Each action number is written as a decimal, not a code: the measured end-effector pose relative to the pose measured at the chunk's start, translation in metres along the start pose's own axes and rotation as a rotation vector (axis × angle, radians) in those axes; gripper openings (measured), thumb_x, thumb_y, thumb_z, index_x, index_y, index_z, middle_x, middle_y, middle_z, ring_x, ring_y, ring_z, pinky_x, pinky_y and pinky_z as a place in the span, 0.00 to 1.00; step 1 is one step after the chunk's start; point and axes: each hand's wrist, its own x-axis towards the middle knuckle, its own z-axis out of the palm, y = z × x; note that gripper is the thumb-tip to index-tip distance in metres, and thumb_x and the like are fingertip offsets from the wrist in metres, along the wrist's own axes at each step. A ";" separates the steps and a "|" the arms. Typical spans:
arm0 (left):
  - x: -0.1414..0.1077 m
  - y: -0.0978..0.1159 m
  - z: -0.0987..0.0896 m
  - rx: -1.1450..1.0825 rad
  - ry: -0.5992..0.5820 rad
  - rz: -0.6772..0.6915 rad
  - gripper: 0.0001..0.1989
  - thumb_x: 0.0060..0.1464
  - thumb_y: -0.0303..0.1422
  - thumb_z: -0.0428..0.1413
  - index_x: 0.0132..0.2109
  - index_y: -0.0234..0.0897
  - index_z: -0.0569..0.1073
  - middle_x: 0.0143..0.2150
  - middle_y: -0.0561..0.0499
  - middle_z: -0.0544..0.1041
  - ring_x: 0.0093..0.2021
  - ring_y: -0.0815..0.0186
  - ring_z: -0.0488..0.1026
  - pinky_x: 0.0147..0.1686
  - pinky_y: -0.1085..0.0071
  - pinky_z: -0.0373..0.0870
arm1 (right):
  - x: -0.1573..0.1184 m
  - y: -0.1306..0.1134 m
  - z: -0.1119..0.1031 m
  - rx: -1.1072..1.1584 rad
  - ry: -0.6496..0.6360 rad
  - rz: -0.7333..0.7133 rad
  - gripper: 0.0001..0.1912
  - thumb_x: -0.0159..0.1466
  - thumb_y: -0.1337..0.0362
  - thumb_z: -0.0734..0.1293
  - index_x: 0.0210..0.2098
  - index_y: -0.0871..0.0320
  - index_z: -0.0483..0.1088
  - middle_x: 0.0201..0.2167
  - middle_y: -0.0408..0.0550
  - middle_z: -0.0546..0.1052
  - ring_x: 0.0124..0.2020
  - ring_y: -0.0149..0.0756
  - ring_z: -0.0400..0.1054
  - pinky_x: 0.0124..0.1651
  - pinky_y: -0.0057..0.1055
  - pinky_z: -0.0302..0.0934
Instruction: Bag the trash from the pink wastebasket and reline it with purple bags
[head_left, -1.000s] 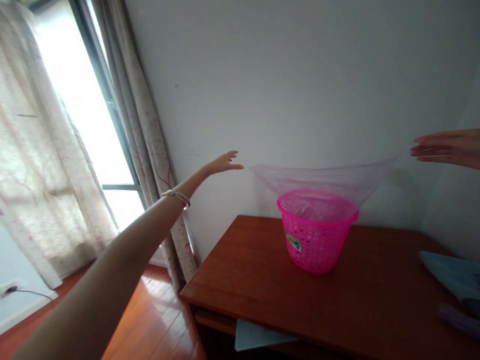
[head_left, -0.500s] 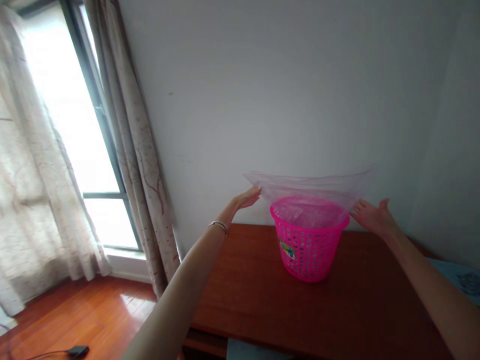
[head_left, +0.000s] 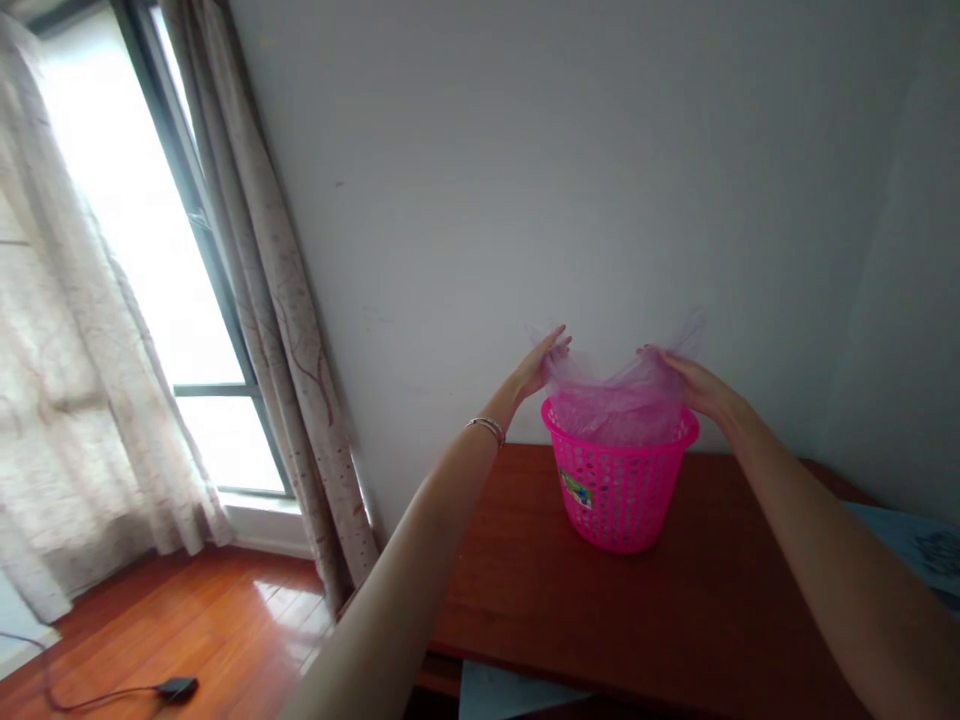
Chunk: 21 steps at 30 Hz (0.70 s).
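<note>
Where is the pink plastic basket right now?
In the head view, the pink plastic basket stands on the wooden desk, below and between the left hand and right hand.

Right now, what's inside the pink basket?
The pink basket holds a translucent plastic bag, its edges gathered by the left hand and right hand. The basket's floor is hidden beneath the bag.

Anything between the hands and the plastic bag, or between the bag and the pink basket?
Nothing visible. The thin plastic bag hangs down into the pink plastic basket with nothing between them, and the left hand and right hand are on its upper edges, with no object in the way.
</note>
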 end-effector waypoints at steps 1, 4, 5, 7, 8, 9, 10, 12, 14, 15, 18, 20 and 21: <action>-0.001 -0.001 0.005 -0.035 -0.009 -0.003 0.21 0.60 0.44 0.51 0.59 0.49 0.68 0.64 0.46 0.66 0.60 0.61 0.67 0.56 0.64 0.64 | 0.002 0.001 0.004 0.018 0.004 -0.010 0.12 0.62 0.63 0.66 0.45 0.52 0.72 0.50 0.42 0.76 0.46 0.29 0.72 0.51 0.28 0.69; -0.002 0.000 0.020 -0.178 -0.029 0.034 0.21 0.63 0.45 0.47 0.58 0.46 0.67 0.60 0.43 0.70 0.58 0.60 0.69 0.53 0.61 0.66 | 0.003 0.004 0.014 0.065 0.015 -0.070 0.14 0.66 0.57 0.59 0.47 0.50 0.71 0.54 0.42 0.73 0.53 0.29 0.69 0.54 0.31 0.67; -0.003 0.000 0.024 -0.234 -0.025 0.065 0.21 0.63 0.46 0.45 0.59 0.46 0.66 0.58 0.43 0.71 0.57 0.59 0.70 0.52 0.60 0.66 | 0.003 0.006 0.015 0.080 0.029 -0.108 0.15 0.67 0.56 0.58 0.48 0.49 0.71 0.55 0.41 0.73 0.54 0.28 0.69 0.54 0.32 0.67; -0.002 0.002 0.031 -0.331 0.016 0.116 0.20 0.64 0.46 0.43 0.58 0.47 0.64 0.53 0.45 0.74 0.52 0.59 0.73 0.51 0.58 0.68 | 0.003 0.010 0.014 0.127 0.072 -0.200 0.16 0.68 0.56 0.54 0.48 0.47 0.71 0.55 0.39 0.72 0.55 0.27 0.67 0.53 0.33 0.67; -0.002 0.002 0.033 -0.364 0.057 0.123 0.20 0.64 0.46 0.42 0.58 0.47 0.64 0.48 0.46 0.76 0.48 0.60 0.75 0.50 0.58 0.68 | 0.003 0.012 0.012 0.157 0.095 -0.241 0.17 0.69 0.57 0.53 0.48 0.47 0.71 0.55 0.38 0.73 0.56 0.27 0.67 0.53 0.33 0.67; -0.002 0.003 0.034 -0.384 0.107 0.117 0.19 0.64 0.46 0.42 0.56 0.47 0.65 0.43 0.48 0.76 0.43 0.62 0.76 0.49 0.58 0.69 | 0.003 0.014 0.009 0.184 0.115 -0.273 0.18 0.69 0.58 0.52 0.47 0.47 0.71 0.54 0.38 0.73 0.57 0.27 0.66 0.53 0.34 0.67; -0.002 0.003 0.034 -0.392 0.159 0.102 0.18 0.65 0.47 0.42 0.54 0.46 0.66 0.36 0.50 0.75 0.37 0.65 0.76 0.47 0.60 0.70 | 0.004 0.015 0.006 0.203 0.136 -0.295 0.19 0.69 0.60 0.51 0.46 0.47 0.71 0.53 0.38 0.74 0.57 0.27 0.66 0.52 0.34 0.67; -0.002 0.003 0.032 -0.391 0.235 0.085 0.16 0.64 0.47 0.44 0.48 0.44 0.68 0.24 0.56 0.68 0.23 0.72 0.69 0.40 0.68 0.71 | 0.006 0.015 0.001 0.225 0.180 -0.308 0.20 0.69 0.63 0.50 0.44 0.48 0.71 0.50 0.39 0.76 0.56 0.26 0.67 0.52 0.33 0.67; -0.003 0.002 0.028 -0.378 0.233 0.079 0.15 0.62 0.47 0.48 0.40 0.41 0.69 0.18 0.60 0.59 0.15 0.76 0.57 0.27 0.77 0.66 | 0.009 0.013 -0.001 0.262 0.240 -0.286 0.19 0.68 0.66 0.49 0.40 0.50 0.70 0.43 0.40 0.78 0.50 0.25 0.70 0.51 0.31 0.68; -0.003 0.002 0.026 -0.368 0.213 0.074 0.15 0.61 0.47 0.49 0.37 0.40 0.68 0.16 0.61 0.55 0.14 0.77 0.52 0.21 0.80 0.60 | 0.011 0.011 -0.001 0.286 0.271 -0.269 0.18 0.67 0.67 0.50 0.36 0.51 0.69 0.37 0.41 0.78 0.45 0.25 0.72 0.49 0.30 0.68; -0.001 0.000 0.021 -0.314 0.143 0.040 0.17 0.60 0.48 0.50 0.33 0.39 0.67 0.15 0.62 0.48 0.12 0.76 0.45 0.14 0.79 0.45 | 0.019 0.009 0.001 0.319 0.323 -0.232 0.12 0.65 0.69 0.54 0.26 0.54 0.61 0.20 0.39 0.70 0.26 0.27 0.69 0.43 0.29 0.70; 0.002 0.000 0.020 -0.277 0.121 0.027 0.18 0.61 0.48 0.49 0.34 0.39 0.67 0.14 0.63 0.46 0.12 0.76 0.43 0.13 0.78 0.42 | 0.023 0.008 0.001 0.303 0.312 -0.219 0.12 0.63 0.70 0.56 0.22 0.56 0.54 0.13 0.38 0.59 0.17 0.26 0.60 0.37 0.28 0.70; 0.003 0.000 0.019 -0.268 0.115 0.025 0.18 0.62 0.48 0.48 0.34 0.39 0.68 0.14 0.63 0.46 0.12 0.76 0.43 0.13 0.77 0.41 | 0.024 0.009 0.002 0.290 0.299 -0.209 0.13 0.63 0.70 0.56 0.22 0.56 0.51 0.12 0.37 0.54 0.15 0.26 0.55 0.34 0.27 0.69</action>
